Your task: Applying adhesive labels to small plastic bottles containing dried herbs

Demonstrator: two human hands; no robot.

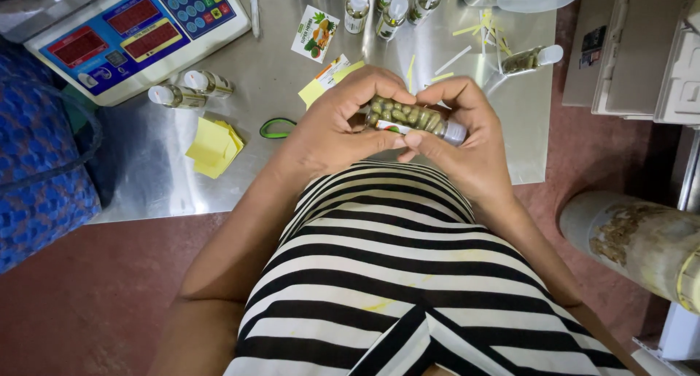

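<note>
Both hands pinch one clear capsule bottle (pixel 412 118) lying crosswise, left hand (pixel 337 128) at its base, right hand (pixel 467 139) at its white cap.

Clear bottle (pixel 412 119) of olive-green capsules with a white cap lies sideways, gripped between left hand (pixel 332 128) and right hand (pixel 467 139), a partly applied label strip at its underside. Weighing scale (pixel 138 30), far left: white housing, blue panel, three red display windows, blue keypad. Two capped bottles (pixel 191 88) lie just near of it. Standing bottles (pixel 386 4) cluster at far centre; one bottle (pixel 531 58) lies far right. Loose printed label (pixel 315 32), white with green and orange picture, lies flat far centre. Yellow backing sheets (pixel 213 146) are stacked at left.
</note>
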